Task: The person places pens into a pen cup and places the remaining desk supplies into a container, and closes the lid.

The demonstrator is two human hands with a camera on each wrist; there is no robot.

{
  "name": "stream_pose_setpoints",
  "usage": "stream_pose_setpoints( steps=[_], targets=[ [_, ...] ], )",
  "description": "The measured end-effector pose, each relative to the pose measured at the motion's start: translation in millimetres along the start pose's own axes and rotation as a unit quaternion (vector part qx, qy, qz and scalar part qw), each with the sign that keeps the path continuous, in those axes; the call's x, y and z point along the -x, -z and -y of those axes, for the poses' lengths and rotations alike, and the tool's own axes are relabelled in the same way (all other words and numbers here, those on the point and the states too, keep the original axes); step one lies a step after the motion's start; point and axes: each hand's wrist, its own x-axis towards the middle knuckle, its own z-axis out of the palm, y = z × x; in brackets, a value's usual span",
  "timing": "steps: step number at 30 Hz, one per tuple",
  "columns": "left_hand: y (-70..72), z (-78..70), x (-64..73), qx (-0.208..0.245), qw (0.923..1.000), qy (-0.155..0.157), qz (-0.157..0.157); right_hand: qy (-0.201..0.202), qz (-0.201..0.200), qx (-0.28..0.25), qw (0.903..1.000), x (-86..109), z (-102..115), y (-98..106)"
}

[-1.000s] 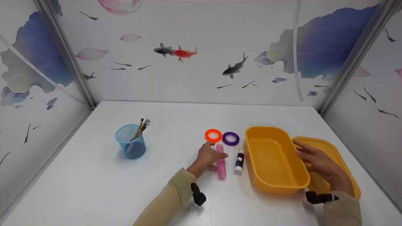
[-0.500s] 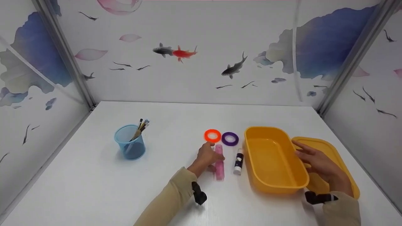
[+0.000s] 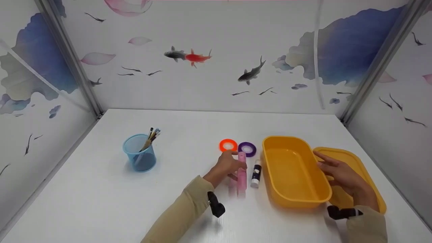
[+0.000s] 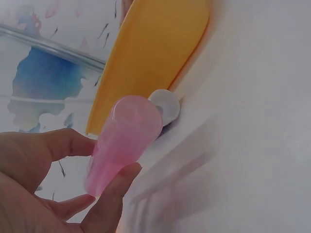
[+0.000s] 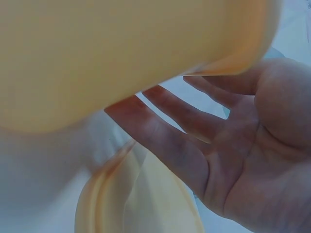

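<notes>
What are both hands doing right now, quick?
Left hand: closed, holding the pink tube.
Right hand: open, at the yellow box's side.

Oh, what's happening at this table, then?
Someone's left-hand grip is holding a pink tube, seemingly just clear of the white table. Their right-hand grip rests against the right side of an open yellow box. A glue stick lies between the tube and the box, with an orange ring and a purple ring farther back. A flat yellow lid is to the box's right, and a blue cup of brushes stands off to the left.
</notes>
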Motion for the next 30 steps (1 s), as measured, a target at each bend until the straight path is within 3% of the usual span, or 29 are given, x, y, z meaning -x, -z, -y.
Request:
stream_pose_setpoints(
  steps=[5,15,21,30],
  targets=[
    [-5.7,-20.0,6.4,0.011,0.9999,0.007,0.009,-0.007,-0.001,0.003,1.0,-0.2,1,-1],
    [-29.9,-52.9,21.8,0.034,0.998,-0.028,0.046,-0.021,-0.001,-0.003,0.9998,1.7,2,-2],
    [-48.0,-63.7,23.5,0.056,0.996,-0.04,0.056,-0.011,0.001,0.0,0.9999,-1.0,5,-3],
    [-80.6,-73.8,24.9,0.098,0.9921,-0.045,0.065,-0.027,-0.006,0.001,0.9996,1.1,2,-2]
  ],
)
